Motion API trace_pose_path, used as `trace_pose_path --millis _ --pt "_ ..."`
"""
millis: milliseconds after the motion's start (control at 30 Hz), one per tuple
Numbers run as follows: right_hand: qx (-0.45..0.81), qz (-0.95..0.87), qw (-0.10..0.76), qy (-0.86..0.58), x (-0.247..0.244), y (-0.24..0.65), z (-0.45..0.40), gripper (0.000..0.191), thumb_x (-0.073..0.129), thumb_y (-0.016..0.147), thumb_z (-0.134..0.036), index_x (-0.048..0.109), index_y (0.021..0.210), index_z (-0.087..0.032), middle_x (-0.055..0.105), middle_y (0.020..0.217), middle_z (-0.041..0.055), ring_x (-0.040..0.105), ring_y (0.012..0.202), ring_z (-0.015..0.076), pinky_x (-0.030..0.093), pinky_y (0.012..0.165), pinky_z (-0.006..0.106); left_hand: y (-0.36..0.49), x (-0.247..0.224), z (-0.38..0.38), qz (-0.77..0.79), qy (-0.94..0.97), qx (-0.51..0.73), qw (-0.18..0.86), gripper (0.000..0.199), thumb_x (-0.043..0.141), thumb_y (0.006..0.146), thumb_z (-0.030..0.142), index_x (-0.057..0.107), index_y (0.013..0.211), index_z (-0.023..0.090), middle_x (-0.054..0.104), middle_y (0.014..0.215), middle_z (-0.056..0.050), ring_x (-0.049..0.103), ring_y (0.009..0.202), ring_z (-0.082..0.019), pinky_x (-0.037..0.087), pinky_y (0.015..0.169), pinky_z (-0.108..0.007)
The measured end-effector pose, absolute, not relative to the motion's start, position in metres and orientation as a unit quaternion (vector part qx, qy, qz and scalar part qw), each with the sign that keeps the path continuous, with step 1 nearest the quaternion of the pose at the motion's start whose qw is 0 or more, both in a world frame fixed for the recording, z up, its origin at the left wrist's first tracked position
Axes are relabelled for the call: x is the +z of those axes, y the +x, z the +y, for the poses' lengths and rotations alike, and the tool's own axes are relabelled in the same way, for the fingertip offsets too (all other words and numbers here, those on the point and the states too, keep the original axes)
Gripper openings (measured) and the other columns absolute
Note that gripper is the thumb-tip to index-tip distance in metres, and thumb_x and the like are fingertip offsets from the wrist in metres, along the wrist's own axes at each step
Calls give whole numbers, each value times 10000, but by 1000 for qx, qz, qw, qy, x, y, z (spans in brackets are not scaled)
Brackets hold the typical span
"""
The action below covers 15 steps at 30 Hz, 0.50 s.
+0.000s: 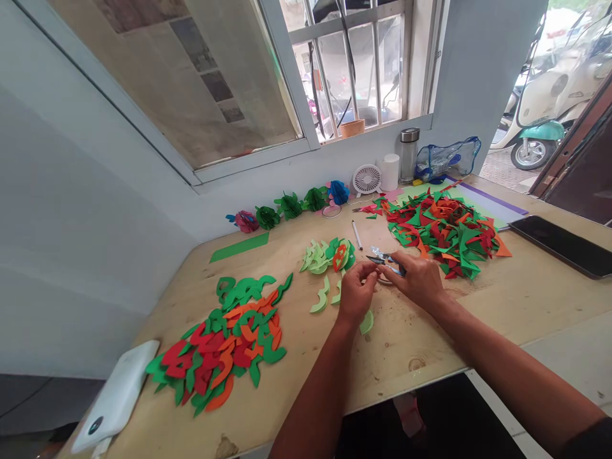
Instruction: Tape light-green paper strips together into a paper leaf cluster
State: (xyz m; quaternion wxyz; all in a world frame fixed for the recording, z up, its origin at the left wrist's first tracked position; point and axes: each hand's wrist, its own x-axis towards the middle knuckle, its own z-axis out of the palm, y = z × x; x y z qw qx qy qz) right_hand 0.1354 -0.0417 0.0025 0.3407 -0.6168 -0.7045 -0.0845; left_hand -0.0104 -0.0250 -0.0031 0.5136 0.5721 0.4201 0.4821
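My right hand (417, 279) is closed round small dark-bladed snips (382, 259), which point left just above the tabletop. Close against it, my left hand (356, 290) is pinched; whatever lies between its fingertips is too small to make out. A clear, shiny scrap (379, 251) lies by the blades. Beyond my left hand is a cluster of pale green scalloped paper pieces (315, 257), with a green and orange paper piece (340, 256) beside it. Loose pale green curved strips (320, 296) lie left of my left wrist, and another pale green piece (366, 322) is partly under it.
A pile of red, orange and green paper curves (229, 341) spreads at left. Paper offcuts (449, 229) heap at right, near a black phone (564, 244). Paper flowers (289, 205), a small fan (366, 180) and a glass bottle (408, 156) line the wall. A white pen (357, 235) lies mid-table.
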Motion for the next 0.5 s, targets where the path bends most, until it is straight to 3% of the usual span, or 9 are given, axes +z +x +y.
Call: trace_pose_path --millis 133,300,500 --pt "-79 -717 334 -606 1 134 -42 454 411 872 -572 645 786 -192 633 597 36 541 532 140 225 514 250 -15 -1 -23 461 519 549 465 182 586 745 245 621 896 150 677 777 -59 638 679 -148 454 488 -195" --pt "-73 -732 319 -597 1 132 -43 439 416 875 -559 654 821 -194 664 640 35 564 545 145 224 513 255 -21 1 -25 470 592 578 307 135 559 789 207 628 901 177 663 880 -51 628 801 -146 493 660 -243" --pt "-75 -740 299 -598 0 131 -44 436 402 887 -552 657 863 -198 682 664 36 590 567 156 218 512 262 -21 3 -27 456 668 568 152 106 572 784 155 619 873 189 634 892 -56 598 900 -184 492 751 -304"
